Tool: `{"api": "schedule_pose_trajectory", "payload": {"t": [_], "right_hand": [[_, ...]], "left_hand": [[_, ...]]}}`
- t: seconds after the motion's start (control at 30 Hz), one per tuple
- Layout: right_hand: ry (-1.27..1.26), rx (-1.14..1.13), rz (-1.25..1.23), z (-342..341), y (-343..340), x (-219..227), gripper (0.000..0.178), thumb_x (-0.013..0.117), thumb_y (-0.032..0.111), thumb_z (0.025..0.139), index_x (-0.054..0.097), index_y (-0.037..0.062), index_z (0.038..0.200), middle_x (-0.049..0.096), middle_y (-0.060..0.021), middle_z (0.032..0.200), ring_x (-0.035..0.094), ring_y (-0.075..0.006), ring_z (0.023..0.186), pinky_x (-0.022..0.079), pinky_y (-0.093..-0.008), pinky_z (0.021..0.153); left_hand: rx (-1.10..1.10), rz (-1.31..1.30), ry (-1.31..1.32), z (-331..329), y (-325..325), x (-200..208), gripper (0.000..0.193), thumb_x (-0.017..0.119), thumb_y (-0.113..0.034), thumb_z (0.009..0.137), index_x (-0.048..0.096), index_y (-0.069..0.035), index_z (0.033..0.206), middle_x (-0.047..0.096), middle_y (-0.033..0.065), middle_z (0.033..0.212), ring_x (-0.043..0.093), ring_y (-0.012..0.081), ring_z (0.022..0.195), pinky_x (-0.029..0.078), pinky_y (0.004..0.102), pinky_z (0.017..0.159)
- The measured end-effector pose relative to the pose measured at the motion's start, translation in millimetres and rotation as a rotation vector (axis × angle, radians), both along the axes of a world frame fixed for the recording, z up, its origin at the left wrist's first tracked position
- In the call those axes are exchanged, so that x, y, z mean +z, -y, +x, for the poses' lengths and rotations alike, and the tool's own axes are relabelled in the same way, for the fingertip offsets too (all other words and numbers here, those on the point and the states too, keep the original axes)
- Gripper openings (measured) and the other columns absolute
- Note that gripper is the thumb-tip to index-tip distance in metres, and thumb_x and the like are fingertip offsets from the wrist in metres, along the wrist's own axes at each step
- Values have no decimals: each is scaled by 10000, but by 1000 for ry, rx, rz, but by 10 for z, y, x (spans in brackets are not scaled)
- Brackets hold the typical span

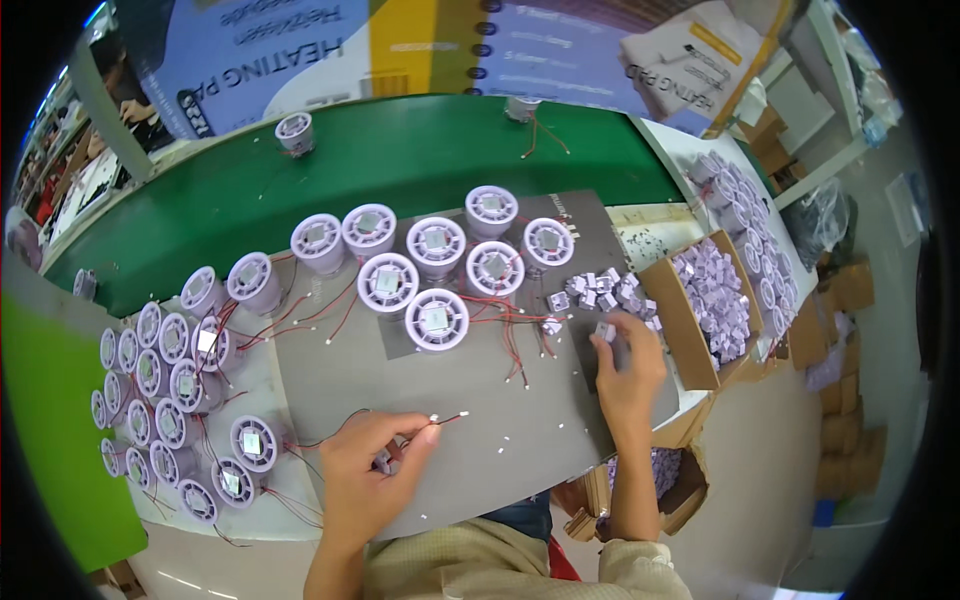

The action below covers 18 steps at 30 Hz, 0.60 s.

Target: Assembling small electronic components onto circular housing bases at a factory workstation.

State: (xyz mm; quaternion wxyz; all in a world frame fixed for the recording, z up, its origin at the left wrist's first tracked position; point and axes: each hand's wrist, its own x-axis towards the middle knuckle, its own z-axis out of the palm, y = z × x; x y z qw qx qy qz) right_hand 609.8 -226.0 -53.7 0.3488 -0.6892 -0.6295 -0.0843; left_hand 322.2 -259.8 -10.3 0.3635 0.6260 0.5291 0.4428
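My left hand point(368, 468) is closed over the grey work mat, near its front edge. Between thumb and forefinger it pinches a thin wire lead with small white connectors point(434, 419). A small greyish piece point(383, 461) shows under the curled fingers, but its kind is unclear. On the right, my right hand point(634, 378) holds a small lilac plastic block point(605, 331) at its fingertips. Just beyond that hand lies a loose pile of similar blocks point(607, 288). Several round lilac housings point(437, 318) with red and black wires stand at the mat's far side.
More housings point(172, 420) crowd the left. A cardboard box point(682, 345) of blocks stands at the right; another carton point(690, 500) sits lower. Behind runs a green belt point(400, 140) carrying a few housings, below large printed cardboard point(420, 50). Tiny white bits point(503, 438) dot the mat.
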Motion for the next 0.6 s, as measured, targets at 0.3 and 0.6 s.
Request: {"api": "schedule_pose_trajectory", "payload": {"t": [0.3, 0.6], "right_hand": [[-1217, 606, -91, -831, 372, 388, 310, 742, -105, 784, 636, -88, 1075, 638, -212, 1127, 668, -252, 993, 578, -333, 838], [-1304, 670, -230, -1104, 406, 340, 407, 798, -14, 759, 566, -38, 1093, 656, -256, 1113, 681, -241, 864, 567, -348, 764]], "left_hand": [[-25, 13, 15, -40, -43, 92, 50, 733, -31, 842, 712, -28, 887, 692, 39, 733, 550, 74, 568, 395, 216, 495], [-16, 65, 78, -103, 16, 74, 84, 758, -11, 806, 702, -18, 869, 693, 48, 742, 548, 88, 572, 407, 216, 513]]}}
